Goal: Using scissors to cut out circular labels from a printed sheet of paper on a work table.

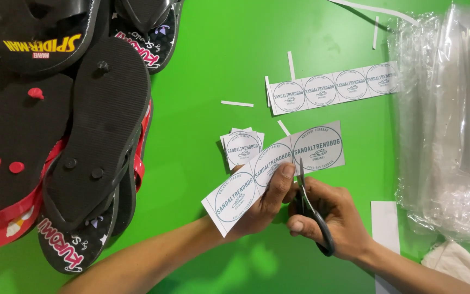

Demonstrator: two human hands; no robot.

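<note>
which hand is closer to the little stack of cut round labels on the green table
Left. The left hand, holding the label strip, sits just below the small stack of cut labels. The right hand, working the scissors, is farther off, lower and to the right.

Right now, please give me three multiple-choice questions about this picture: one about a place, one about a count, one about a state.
1. Where is the pile of sandals?
A. at the left side of the green table
B. at the right side
C. under the plastic bags

2. How many round labels are on the uncut strip lying alone?
A. two
B. four
C. six

3. What does the right hand hold?
A. nothing
B. a pen
C. scissors

Answers: 1 A, the sandals fill the left edge. 2 B, four circles show in a row. 3 C, the blades meet the strip that the left hand holds.
</note>
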